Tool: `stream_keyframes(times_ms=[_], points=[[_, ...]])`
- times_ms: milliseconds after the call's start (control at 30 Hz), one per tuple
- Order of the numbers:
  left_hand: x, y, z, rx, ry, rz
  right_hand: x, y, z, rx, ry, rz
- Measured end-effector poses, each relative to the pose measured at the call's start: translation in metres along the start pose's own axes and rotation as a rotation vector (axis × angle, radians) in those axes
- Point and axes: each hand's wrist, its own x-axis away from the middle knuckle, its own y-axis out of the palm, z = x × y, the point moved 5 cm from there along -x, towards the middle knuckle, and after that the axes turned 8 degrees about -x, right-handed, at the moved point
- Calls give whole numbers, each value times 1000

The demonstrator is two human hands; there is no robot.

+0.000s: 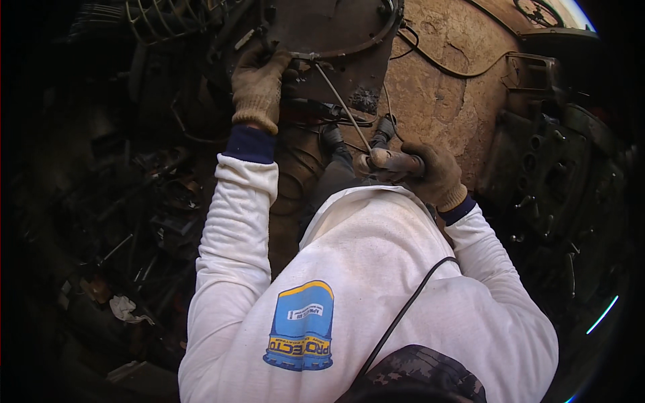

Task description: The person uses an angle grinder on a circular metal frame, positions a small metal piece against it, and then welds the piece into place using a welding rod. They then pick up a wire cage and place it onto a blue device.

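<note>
My left hand (259, 84), in a dirty work glove, is closed at the end of a curved metal strip (356, 50), which rests over a dark metal plate (322, 23). The glove hides part of the grip. Low by my body, my gloved right hand (440, 173) is wrapped around what looks like a welding electrode holder (395, 161). From its jaws a thin straight rod (344, 107) slants up and left. The rod's far tip appears to meet the strip beside my left hand, though contact is hard to judge.
My shoes (386, 127) stand below the plate, with thin cables around them. A hose (457, 70) crosses the worn brown floor (437, 101). On the right sits a dark metal machine part (551, 161). Scrap and a crumpled white piece (126, 309) lie in shadow at left.
</note>
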Motion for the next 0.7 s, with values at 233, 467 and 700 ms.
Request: stream_keyframes(times_ms=[233, 467, 700], points=[[2, 1, 3, 8, -1, 13, 1, -1, 1, -40, -11, 22], [-1, 3, -1, 54, -25, 19, 2, 3, 3, -21, -25, 8], [-1, 4, 2, 73, -27, 1, -1, 1, 0, -51, -39, 23]])
